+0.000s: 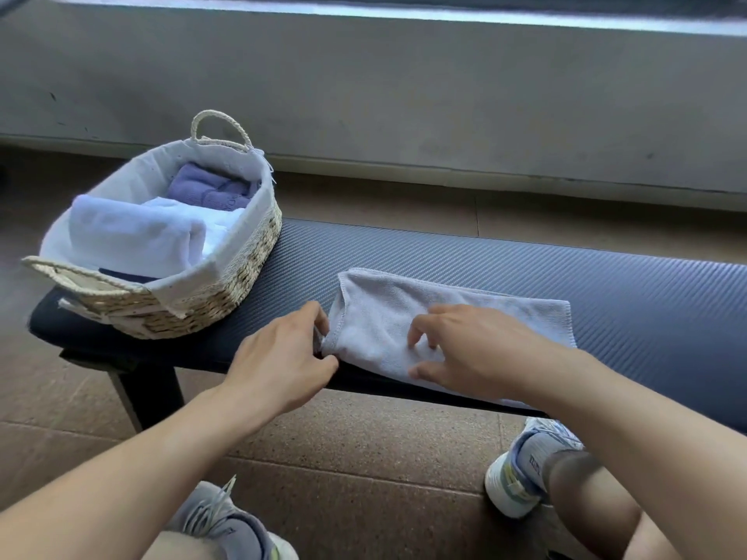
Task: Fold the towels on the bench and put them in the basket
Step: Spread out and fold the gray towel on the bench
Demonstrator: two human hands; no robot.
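Observation:
A pale grey towel [404,313], folded into a strip, lies on the dark blue bench [525,260] near its front edge. My left hand [283,357] pinches the towel's near left corner. My right hand [465,349] hovers over the towel's middle with fingers curled, fingertips touching the cloth. A woven basket [226,284] with a white liner stands on the bench's left end. It holds folded white towels [133,232] and a purple towel [210,187].
The bench's right half is bare padding. A black bench leg [149,394] stands below the basket. My two shoes [525,470] rest on the brown tiled floor in front. A grey concrete wall [404,95] runs behind the bench.

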